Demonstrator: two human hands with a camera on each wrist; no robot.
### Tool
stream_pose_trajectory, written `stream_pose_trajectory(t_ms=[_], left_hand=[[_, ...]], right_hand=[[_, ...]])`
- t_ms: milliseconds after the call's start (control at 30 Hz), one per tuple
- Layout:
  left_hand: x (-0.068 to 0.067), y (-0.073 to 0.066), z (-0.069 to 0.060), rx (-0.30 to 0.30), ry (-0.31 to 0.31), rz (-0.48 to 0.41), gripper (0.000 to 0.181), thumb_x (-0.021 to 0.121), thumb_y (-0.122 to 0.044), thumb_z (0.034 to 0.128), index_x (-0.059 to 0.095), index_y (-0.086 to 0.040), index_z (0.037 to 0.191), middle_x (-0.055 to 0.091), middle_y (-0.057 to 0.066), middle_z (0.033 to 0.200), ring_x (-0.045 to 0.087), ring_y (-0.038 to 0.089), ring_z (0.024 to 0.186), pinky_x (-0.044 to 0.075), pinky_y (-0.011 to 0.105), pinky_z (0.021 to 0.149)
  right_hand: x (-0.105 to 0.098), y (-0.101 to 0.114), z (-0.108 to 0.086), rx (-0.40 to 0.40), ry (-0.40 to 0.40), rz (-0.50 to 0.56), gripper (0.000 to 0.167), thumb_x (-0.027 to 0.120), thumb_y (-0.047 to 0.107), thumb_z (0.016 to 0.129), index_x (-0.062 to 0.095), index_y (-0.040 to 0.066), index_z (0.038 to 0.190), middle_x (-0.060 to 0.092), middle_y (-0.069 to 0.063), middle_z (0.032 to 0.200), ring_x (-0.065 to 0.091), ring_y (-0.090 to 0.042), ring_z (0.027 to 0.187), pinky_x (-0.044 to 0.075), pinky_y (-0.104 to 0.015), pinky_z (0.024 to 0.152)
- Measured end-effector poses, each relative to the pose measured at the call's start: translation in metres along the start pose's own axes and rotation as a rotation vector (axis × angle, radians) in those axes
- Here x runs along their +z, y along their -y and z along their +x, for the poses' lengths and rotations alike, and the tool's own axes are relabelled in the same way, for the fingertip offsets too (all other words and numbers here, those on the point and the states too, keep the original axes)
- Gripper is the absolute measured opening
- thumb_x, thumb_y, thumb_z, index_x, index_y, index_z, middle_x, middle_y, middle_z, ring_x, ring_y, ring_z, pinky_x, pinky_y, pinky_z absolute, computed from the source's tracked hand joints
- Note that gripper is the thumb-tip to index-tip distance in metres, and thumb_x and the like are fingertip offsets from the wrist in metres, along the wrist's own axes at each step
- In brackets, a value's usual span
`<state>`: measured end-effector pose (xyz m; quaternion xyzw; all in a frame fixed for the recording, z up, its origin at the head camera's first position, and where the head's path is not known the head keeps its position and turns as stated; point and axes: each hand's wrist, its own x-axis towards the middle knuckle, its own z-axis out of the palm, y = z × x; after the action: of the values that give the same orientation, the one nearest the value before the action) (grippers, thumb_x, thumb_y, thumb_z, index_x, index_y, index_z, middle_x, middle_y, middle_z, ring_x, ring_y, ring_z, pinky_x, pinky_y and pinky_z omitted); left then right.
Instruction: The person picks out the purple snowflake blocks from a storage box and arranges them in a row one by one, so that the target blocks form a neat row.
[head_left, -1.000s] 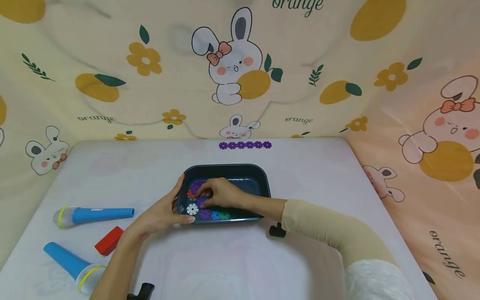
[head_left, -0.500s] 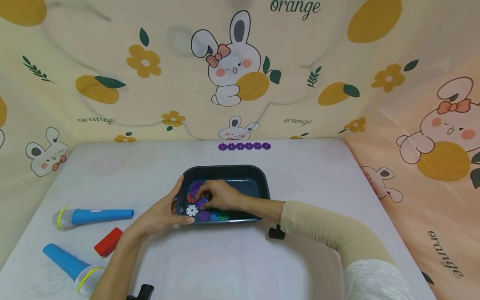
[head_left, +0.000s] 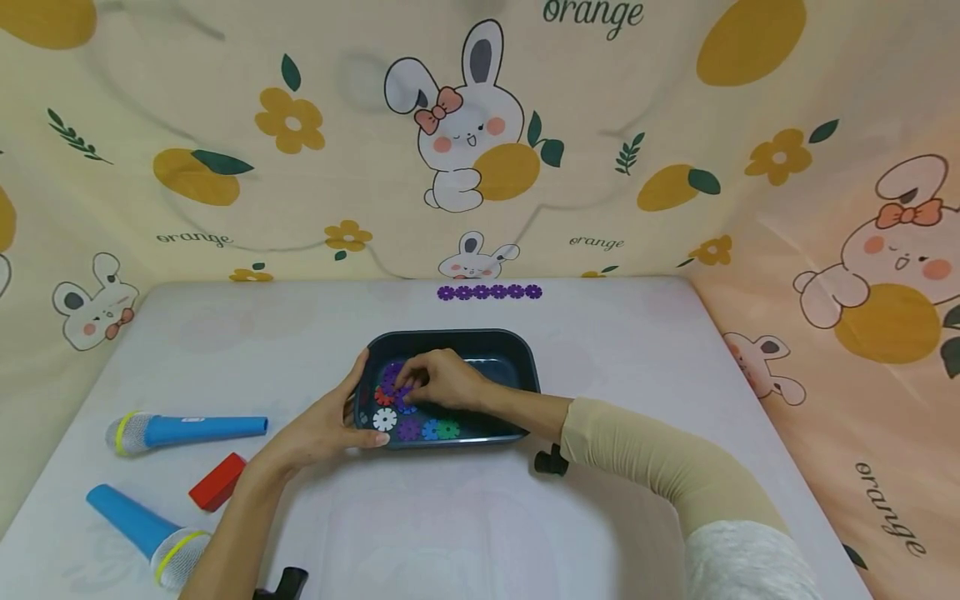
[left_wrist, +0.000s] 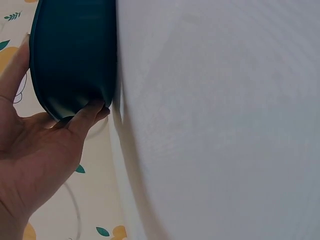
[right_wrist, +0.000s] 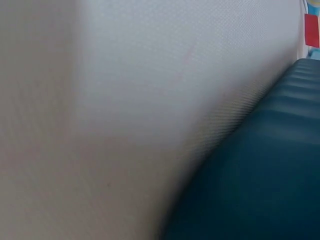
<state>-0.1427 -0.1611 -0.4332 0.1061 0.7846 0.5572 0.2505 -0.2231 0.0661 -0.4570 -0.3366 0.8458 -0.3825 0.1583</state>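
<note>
A dark blue tray (head_left: 487, 340) stands mid-table with several flower-shaped plastic discs at its left end: purple, red, a white disc (head_left: 385, 419), blue and a green disc (head_left: 447, 429). My left hand (head_left: 326, 425) grips the tray's left end, thumb by the front corner. In the left wrist view, fingers press against the tray wall (left_wrist: 75, 55). Inside the tray, my right hand (head_left: 448, 382) pinches a purple flower disc (head_left: 402, 396) with thumb and fingertips. The right wrist view shows only blurred cloth and the tray's side (right_wrist: 270, 165); the right hand's fingers are hidden there.
Purple flower discs lie in a row (head_left: 489, 292) near the table's back edge. To the left are a blue toy microphone (head_left: 202, 428), a red block (head_left: 217, 482) and a second blue microphone (head_left: 142, 521) partly behind the left forearm.
My right hand has risen slightly toward the back of the tray with the purple disc, and a blue disc shows beneath it. My left hand has kept its hold.
</note>
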Motion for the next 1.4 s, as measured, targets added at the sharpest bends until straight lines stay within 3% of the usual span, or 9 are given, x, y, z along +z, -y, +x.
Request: stream_pose_trajectory(t_ms=[300,500,667,867,1233,1400], left_hand=[[0.000,0.002,-0.002,-0.006,0.002,-0.038,0.119,0.082,-0.016,0.0832,-0.009,-0.031,0.159,0.002,0.018,0.165,0.021,0.039,0.147,0.020,0.055,0.117],[-0.001,0.003,-0.003,-0.003,-0.009,-0.018,0.118,0.082,-0.018,0.0835,-0.008,-0.032,0.159,0.002,0.018,0.165,0.022,0.040,0.146,0.021,0.054,0.117],[-0.002,0.003,-0.004,-0.021,-0.023,-0.007,0.118,0.082,-0.019,0.0835,-0.008,-0.034,0.159,0.002,0.017,0.165,0.020,0.040,0.146,0.020,0.056,0.117],[0.000,0.002,0.000,-0.026,-0.026,0.015,0.118,0.083,-0.021,0.0824,-0.007,-0.033,0.159,0.004,0.015,0.166,0.021,0.040,0.144,0.020,0.059,0.117],[0.000,-0.004,0.000,-0.021,-0.035,0.022,0.121,0.084,-0.017,0.0809,-0.007,-0.031,0.159,0.002,0.016,0.166,0.016,0.041,0.147,0.020,0.058,0.116],[0.002,-0.005,0.000,-0.022,-0.035,0.030,0.121,0.084,-0.018,0.0812,-0.008,-0.031,0.159,0.002,0.017,0.166,0.016,0.042,0.147,0.019,0.058,0.116]], right_hand=[[-0.008,-0.003,0.002,0.030,-0.075,0.039,0.005,0.073,0.012,0.091,0.076,0.014,0.095,0.070,0.008,0.083,0.061,-0.004,0.072,0.051,-0.019,0.064],[-0.023,-0.002,0.001,0.028,-0.114,0.097,0.012,0.069,0.011,0.094,0.078,0.011,0.102,0.073,0.003,0.090,0.064,-0.009,0.068,0.056,-0.023,0.063],[-0.037,0.000,-0.005,0.039,-0.114,0.193,0.015,0.067,0.011,0.096,0.077,0.010,0.106,0.074,-0.002,0.099,0.070,-0.021,0.072,0.060,-0.035,0.070],[-0.056,0.005,-0.019,0.031,-0.197,0.242,0.016,0.065,0.008,0.096,0.076,0.004,0.106,0.074,-0.005,0.092,0.069,-0.032,0.074,0.058,-0.049,0.073],[-0.084,-0.015,-0.032,0.161,-0.332,0.204,0.022,0.070,0.010,0.093,0.075,0.006,0.114,0.075,-0.007,0.099,0.071,-0.023,0.080,0.059,-0.033,0.076],[-0.094,-0.025,-0.040,0.220,-0.355,0.161,0.029,0.074,0.014,0.090,0.074,0.010,0.119,0.074,-0.007,0.107,0.069,-0.020,0.092,0.058,-0.029,0.081]])
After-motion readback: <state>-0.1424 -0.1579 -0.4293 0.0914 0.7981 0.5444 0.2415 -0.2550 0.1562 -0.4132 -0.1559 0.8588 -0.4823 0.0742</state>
